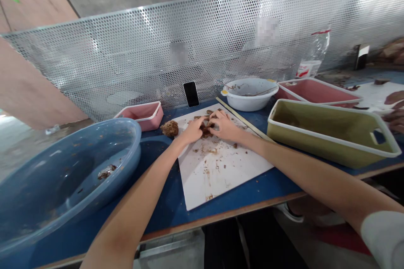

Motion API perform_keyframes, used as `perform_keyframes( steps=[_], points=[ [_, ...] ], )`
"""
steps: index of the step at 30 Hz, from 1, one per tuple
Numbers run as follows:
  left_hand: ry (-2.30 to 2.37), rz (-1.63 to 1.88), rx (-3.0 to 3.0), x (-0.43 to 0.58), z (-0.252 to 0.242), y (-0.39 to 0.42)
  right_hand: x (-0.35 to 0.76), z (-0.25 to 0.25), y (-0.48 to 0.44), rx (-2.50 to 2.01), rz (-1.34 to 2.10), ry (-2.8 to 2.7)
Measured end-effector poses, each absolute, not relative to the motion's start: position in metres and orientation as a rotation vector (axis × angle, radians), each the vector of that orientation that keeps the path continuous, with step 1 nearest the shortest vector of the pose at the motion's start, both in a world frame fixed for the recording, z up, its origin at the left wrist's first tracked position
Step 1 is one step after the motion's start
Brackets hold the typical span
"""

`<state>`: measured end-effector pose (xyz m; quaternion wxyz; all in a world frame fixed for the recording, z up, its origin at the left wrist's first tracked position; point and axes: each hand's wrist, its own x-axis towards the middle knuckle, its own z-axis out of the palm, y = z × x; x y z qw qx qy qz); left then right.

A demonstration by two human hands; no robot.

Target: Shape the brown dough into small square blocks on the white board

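Over the far half of a white board (197,189), my left hand (193,131) and my right hand (223,126) meet with curled fingers. Between them is a brown, clay-like clump (206,131), gripped from both sides; the fingers partly cover it. Just behind the hands lie small brown pieces (198,117). Crumbs and wet brown smears mark the board nearer to me. A rough brown lump (169,128) rests by the board's left edge, close to my left hand. A thin pale stick (241,117) runs along the board's right side.
A large blue basin (132,151) stands left, holding brown scraps. Around the board are a pink bin (151,122), phone (191,94), white bowl (252,103), red bin (331,101), green bin (315,143) and plastic bottle (314,54). A co-worker's hands (396,100) show far right.
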<state>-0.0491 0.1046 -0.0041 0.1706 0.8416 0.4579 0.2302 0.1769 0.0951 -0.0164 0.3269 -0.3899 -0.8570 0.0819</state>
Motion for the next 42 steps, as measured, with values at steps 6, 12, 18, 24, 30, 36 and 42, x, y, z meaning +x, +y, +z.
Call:
perform_keyframes(
  steps=[6, 12, 18, 24, 30, 36, 42],
  points=[
    [1.305, 0.638, 2.406, -0.05, -0.004, 0.109, 0.179, -0.017, 0.097, -0.992, 0.214, -2.267],
    [1.341, 0.578, 2.391, -0.048, 0.001, 0.103, 0.18, -0.018, 0.096, -0.985, 0.231, -2.276],
    [1.297, 0.625, 2.329, -0.048, 0.002, 0.099, 0.179, -0.016, 0.097, -0.991, 0.237, -2.297],
    [1.289, 0.66, 2.305, -0.047, 0.001, 0.1, 0.178, -0.018, 0.099, -0.997, 0.219, -2.3],
    [1.291, 0.67, 2.287, -0.046, 0.005, 0.097, 0.178, -0.019, 0.098, -1.01, 0.232, -2.292],
    [1.303, 0.732, 2.284, -0.046, 0.006, 0.097, 0.179, -0.017, 0.096, -0.989, 0.255, -2.284],
    [1.277, 0.867, 2.26, -0.045, 0.007, 0.099, 0.181, -0.014, 0.094, -0.985, 0.255, -2.28]
  ],
)
